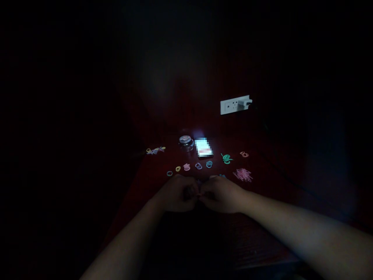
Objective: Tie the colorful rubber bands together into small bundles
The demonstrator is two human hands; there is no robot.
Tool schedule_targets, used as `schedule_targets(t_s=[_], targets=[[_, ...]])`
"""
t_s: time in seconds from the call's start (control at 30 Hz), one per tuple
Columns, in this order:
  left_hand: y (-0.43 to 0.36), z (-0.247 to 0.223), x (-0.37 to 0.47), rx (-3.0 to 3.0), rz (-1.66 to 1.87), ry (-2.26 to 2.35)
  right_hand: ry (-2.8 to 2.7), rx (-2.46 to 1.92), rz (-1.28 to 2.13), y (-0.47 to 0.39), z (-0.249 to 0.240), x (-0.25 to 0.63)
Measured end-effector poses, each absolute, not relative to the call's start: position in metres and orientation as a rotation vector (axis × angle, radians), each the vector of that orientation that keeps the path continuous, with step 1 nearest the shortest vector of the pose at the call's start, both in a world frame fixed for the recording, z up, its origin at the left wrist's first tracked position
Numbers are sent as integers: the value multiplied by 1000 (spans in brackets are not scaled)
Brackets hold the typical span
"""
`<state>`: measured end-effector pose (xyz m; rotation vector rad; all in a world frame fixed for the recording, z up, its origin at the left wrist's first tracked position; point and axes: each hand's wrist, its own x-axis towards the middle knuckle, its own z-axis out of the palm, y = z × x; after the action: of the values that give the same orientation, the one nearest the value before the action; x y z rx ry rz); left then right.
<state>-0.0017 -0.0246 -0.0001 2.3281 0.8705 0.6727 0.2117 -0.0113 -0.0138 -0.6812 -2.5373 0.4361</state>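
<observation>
My left hand [178, 194] and my right hand [225, 194] meet over the dark red table, fingers curled and fingertips pinched together. Whatever sits between the fingertips is small and too dim to make out. Just beyond them runs a row of little coloured loops that look like elastic bands: a teal loop [169, 174], yellow loops [178, 169], pink loops [186, 167], purple loops [198, 166] and blue loops [209, 164]. A few more pink and blue pieces are partly hidden behind my right hand.
Farther back stand a lidded clear jar [185, 144] and a lit phone [203, 147]. Right of them lie green bands [226, 158], orange bands [244, 154] and a pink pile [243, 175]; a mixed pile [155, 150] is at left. A wall socket [235, 105] holds a plug with a cable.
</observation>
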Motion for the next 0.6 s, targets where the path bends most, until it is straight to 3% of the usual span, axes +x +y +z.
schedule_targets(t_s=[0.17,0.37,0.6], targets=[[-24,0,3,2394,801,1054,-2417,-891,414,-10,-15,209],[-22,1,6,2383,1010,1107,-2252,-795,428,-7,-15,209],[-27,1,10,2405,991,1139,-2223,-799,413,-4,-16,211]])
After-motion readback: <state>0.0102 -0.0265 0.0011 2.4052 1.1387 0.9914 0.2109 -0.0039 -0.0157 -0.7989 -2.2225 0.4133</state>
